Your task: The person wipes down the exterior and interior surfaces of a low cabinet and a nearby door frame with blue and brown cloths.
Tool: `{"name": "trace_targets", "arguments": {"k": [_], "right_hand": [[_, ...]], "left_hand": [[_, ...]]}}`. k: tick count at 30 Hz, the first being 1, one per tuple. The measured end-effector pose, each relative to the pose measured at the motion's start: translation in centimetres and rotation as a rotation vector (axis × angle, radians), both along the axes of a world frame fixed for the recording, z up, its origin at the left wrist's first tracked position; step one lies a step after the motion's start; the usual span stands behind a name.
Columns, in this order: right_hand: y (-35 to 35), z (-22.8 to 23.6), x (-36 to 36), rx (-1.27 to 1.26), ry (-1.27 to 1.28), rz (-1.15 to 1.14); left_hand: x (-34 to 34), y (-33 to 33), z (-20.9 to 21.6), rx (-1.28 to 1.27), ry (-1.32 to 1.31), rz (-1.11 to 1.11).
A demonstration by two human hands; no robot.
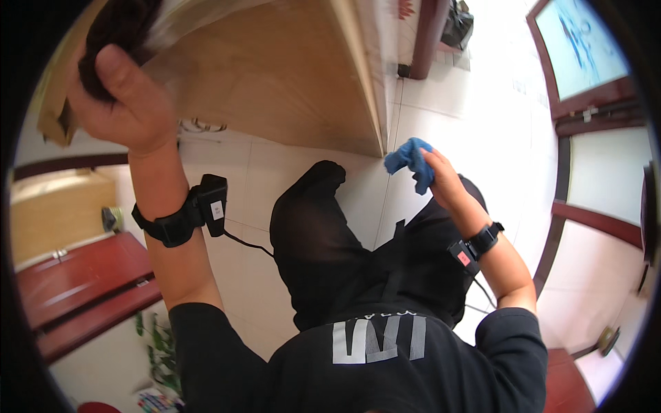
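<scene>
At the upper left, my left hand (131,107) is raised with its thumb and fingers closed round a dark brown thing (124,27). The top of that thing is blurred and cut off by the picture's rim, so its kind cannot be made out. Right beside this hand is a large light-brown wooden panel (268,76). A crumpled blue cloth (411,164) hangs from my right hand (444,180), pinched between thumb and fingers. It sits just off the panel's lower right corner, above my right leg.
Pale floor tiles (482,117) run beneath. Dark red wooden furniture (86,282) stands at the left, with a leafy green plant (162,351) below it. A dark red post (428,38) rises at the top, near a black bag (456,27). A framed panel (582,48) is at the upper right.
</scene>
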State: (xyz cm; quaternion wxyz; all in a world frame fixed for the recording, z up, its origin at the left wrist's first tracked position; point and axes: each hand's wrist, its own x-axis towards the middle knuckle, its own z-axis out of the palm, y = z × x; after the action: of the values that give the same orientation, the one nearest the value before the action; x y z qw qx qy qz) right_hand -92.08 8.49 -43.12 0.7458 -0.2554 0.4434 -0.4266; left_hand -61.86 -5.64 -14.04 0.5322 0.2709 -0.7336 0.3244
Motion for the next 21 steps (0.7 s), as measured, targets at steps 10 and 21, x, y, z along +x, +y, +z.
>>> {"name": "trace_targets", "arguments": {"k": [10,21], "right_hand": [[-7.6,15.6,0.3,-1.143,0.572,-0.495],[-10.3,16.7,9.6,-1.308,0.634,-0.735]], "left_hand": [[-1.8,11.8,-14.8,1.320,0.866,0.120],[-3.8,21.1,-22.3,1.841,0.737,-0.208]]}}
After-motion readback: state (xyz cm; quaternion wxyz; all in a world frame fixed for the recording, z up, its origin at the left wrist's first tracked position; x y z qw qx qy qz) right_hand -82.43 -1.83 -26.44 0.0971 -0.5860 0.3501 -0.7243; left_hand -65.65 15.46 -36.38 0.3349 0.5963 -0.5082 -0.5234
